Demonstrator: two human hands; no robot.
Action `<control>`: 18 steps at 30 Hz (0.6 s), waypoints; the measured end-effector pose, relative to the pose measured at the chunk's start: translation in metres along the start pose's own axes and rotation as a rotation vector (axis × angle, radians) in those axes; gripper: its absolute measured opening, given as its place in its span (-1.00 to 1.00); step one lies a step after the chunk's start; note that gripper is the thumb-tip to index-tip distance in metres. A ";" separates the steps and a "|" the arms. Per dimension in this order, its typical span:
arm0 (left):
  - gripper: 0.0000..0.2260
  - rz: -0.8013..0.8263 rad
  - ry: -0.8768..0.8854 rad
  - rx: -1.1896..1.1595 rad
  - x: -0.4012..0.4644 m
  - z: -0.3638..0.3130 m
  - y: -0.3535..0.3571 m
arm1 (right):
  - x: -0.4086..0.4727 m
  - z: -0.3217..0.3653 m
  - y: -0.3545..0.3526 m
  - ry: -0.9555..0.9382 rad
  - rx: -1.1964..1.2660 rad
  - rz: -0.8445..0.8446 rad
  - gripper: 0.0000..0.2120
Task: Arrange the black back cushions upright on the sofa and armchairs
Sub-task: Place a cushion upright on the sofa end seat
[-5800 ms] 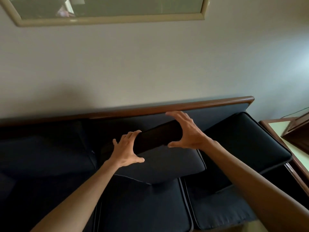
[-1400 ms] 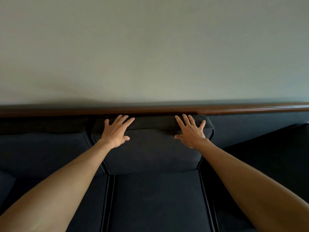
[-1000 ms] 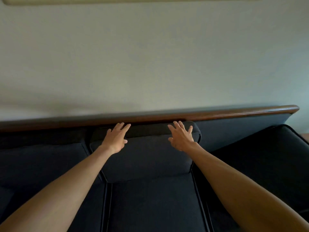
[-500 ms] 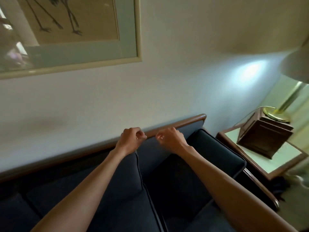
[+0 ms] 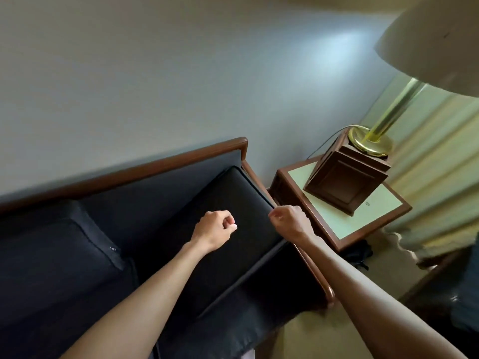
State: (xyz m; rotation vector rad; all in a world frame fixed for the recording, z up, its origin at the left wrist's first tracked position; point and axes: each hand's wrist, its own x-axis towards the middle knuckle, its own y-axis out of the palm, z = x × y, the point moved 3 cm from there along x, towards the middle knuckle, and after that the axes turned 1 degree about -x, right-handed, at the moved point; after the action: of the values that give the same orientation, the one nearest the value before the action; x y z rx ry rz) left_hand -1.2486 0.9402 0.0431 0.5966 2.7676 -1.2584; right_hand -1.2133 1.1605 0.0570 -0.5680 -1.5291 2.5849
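Note:
A black back cushion (image 5: 241,203) lies tilted at the right end of the sofa, leaning against the wooden armrest (image 5: 311,263). Another black cushion (image 5: 51,255) stands upright against the sofa back (image 5: 155,187) on the left. My left hand (image 5: 213,230) hovers in a loose fist over the tilted cushion, holding nothing. My right hand (image 5: 291,220) is also loosely closed, above the cushion's right edge near the armrest, empty.
A side table (image 5: 363,224) stands right of the sofa with a brown wooden box (image 5: 344,182) and a brass lamp (image 5: 373,141) on it. Pale curtains (image 5: 440,190) hang at the far right. A dark object (image 5: 359,252) lies on the floor by the table.
My hands left the middle cushion, now upright, and curled into loose fists. My view swung right and both hands now hang over the tilted right-end cushion.

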 end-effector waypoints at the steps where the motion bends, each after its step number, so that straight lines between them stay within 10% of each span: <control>1: -0.91 0.016 -0.014 0.003 0.005 -0.001 0.022 | 0.008 -0.020 0.003 0.008 0.011 0.005 -0.80; 11: -0.42 0.263 -0.111 0.141 0.026 0.046 0.188 | 0.086 -0.118 0.062 0.199 0.215 0.163 -0.28; 18: -0.42 0.091 -0.079 0.089 0.020 0.063 0.226 | 0.112 -0.137 0.089 0.282 0.282 0.246 -0.14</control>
State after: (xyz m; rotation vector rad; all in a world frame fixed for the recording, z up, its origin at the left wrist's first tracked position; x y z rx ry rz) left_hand -1.1926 1.0350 -0.1653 0.6561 2.6006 -1.3607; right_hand -1.2578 1.2588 -0.1086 -1.0872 -1.0437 2.6788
